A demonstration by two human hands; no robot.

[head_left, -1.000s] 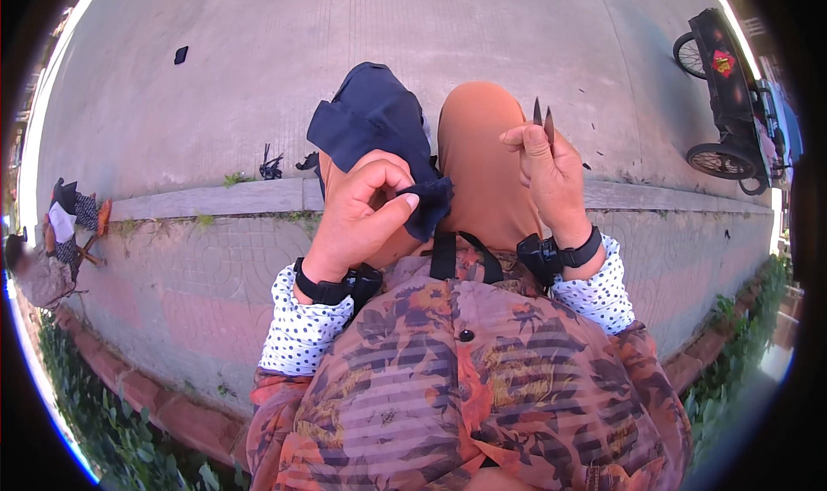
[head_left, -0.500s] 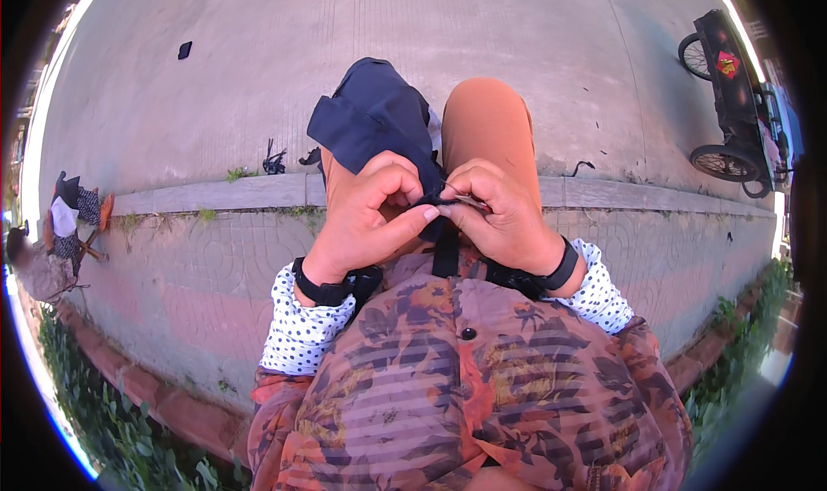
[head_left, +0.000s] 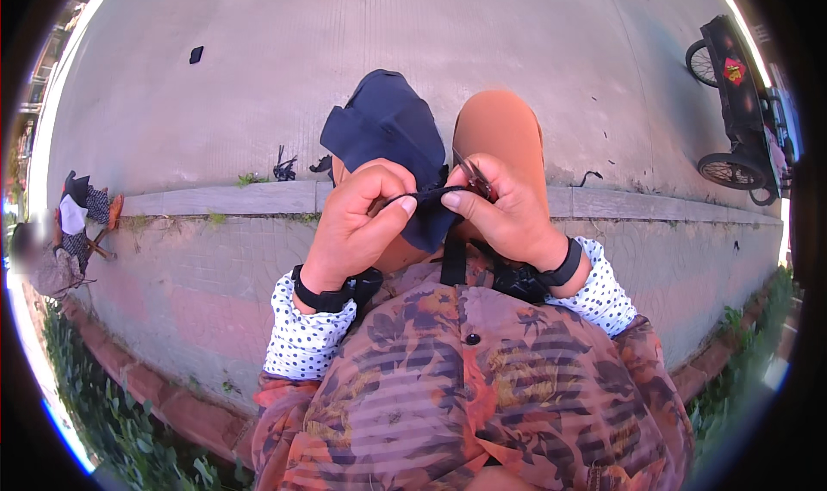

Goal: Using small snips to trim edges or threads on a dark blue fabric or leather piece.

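A dark blue piece of cloth (head_left: 383,121) drapes over my left knee, and part of it hangs down between my hands. My left hand (head_left: 362,220) pinches its edge between thumb and fingers. A short way to the right, my right hand (head_left: 512,215) grips the same edge, so a narrow dark strip stretches between the two thumbs. Tucked in the right fingers is a small dark metal tool with thin pointed blades, like thread snips (head_left: 475,178). The fingers hide most of its handle.
Beyond my knees runs a stone curb (head_left: 189,200) with dark scraps (head_left: 284,165) near it. A flat black object (head_left: 196,55) lies on the pavement. A cart with spoked wheels (head_left: 732,103) stands far right. Another person (head_left: 69,250) sits at the far left; green plants (head_left: 129,431) grow behind.
My hands have moved apart, drawing the cloth's edge out between them. The pointed blades in my right hand now tip upward, and more cloth hangs below my fingers.
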